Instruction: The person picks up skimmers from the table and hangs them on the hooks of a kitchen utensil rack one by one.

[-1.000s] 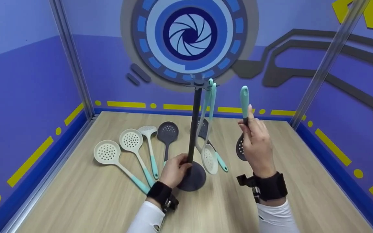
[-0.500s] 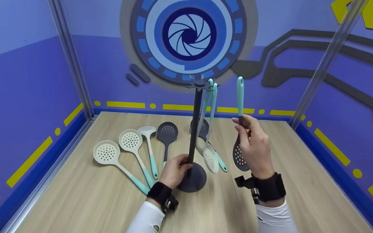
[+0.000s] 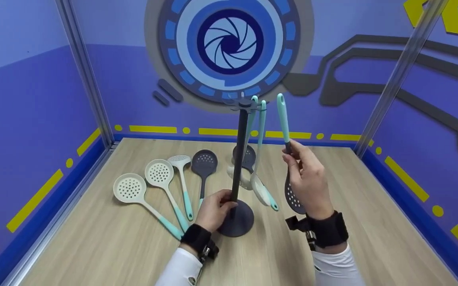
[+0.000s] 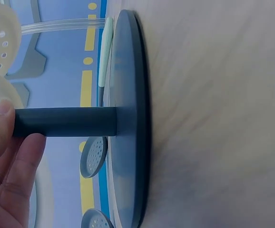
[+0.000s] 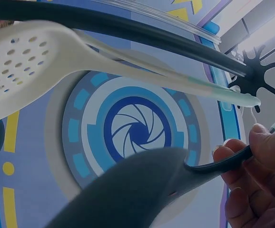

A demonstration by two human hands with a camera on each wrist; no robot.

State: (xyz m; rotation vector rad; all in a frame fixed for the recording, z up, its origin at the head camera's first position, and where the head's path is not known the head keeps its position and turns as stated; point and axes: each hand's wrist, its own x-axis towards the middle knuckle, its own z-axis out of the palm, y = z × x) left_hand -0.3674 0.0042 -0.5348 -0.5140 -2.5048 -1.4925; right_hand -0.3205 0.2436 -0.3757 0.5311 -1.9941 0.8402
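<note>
My left hand (image 3: 214,210) grips the black pole (image 3: 240,155) of an upright utensil stand low down, just above its round base (image 3: 241,224). Thumb and fingers close round that pole (image 4: 71,122) in the left wrist view. With my right hand (image 3: 310,178) I pinch the neck of a dark skimmer (image 3: 283,117), its mint handle pointing up and its perforated head hanging below, right of the stand. From the hooked top (image 3: 245,105) hang two cream utensils; the nearer is a skimmer (image 5: 33,61), seen large in the right wrist view. The hooks (image 5: 256,78) spread out star-like there.
Left of the stand lie two cream skimmers (image 3: 129,188) (image 3: 159,172), a smaller cream perforated tool (image 3: 180,159) and a dark skimmer (image 3: 204,161). Another dark skimmer (image 3: 249,157) lies behind the stand. Blue panels (image 3: 34,119) enclose the wooden table (image 3: 380,238).
My right hand has brought the dark skimmer left towards the stand, its handle now tilting toward the hooks. The hanging utensils have swung and turned slightly. My left hand stays on the pole.
</note>
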